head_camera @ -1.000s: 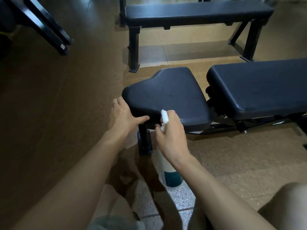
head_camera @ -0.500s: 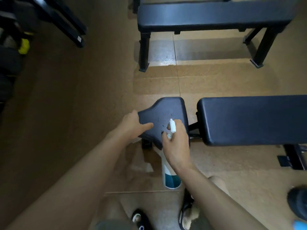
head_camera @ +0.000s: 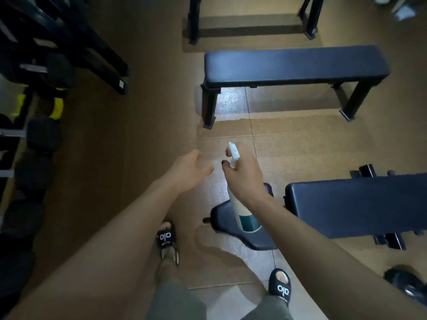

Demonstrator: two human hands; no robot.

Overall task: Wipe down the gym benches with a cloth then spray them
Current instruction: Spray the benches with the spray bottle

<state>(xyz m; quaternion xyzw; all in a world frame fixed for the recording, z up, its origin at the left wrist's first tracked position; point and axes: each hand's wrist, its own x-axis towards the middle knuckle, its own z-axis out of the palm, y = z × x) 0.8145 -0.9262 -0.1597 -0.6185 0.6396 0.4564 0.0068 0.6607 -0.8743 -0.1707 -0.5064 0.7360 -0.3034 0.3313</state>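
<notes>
Person standing, camera looking down past both forearms. Right hand (head_camera: 245, 176) grips the neck of a spray bottle (head_camera: 245, 215), fingers curled round it below the white trigger head, nozzle pointing away toward the far side of the room; whether a finger sits on the trigger cannot be told. Bottle is white with a teal band near its base and hangs tilted, its lower end in front of the seat pad (head_camera: 233, 229) of the near bench. Left hand (head_camera: 189, 170) held out in the air, fingers loosely spread and slightly bent, holding nothing and touching nothing. Near bench: dark seat pad below the right forearm, longer back pad (head_camera: 355, 206) just beside it to the right, a narrow gap between the two. Flat bench (head_camera: 295, 65) stands further ahead, dark pad on black legs, well apart from the hands. No cloth visible in either hand. Floor (head_camera: 147, 125) brown with a paler, shiny patch under the flat bench's left end. Dumbbell rack (head_camera: 39, 93) along the left edge, dim. Two black slide sandals, left sandal (head_camera: 167, 239) and right sandal (head_camera: 280, 287), on the person's feet.
</notes>
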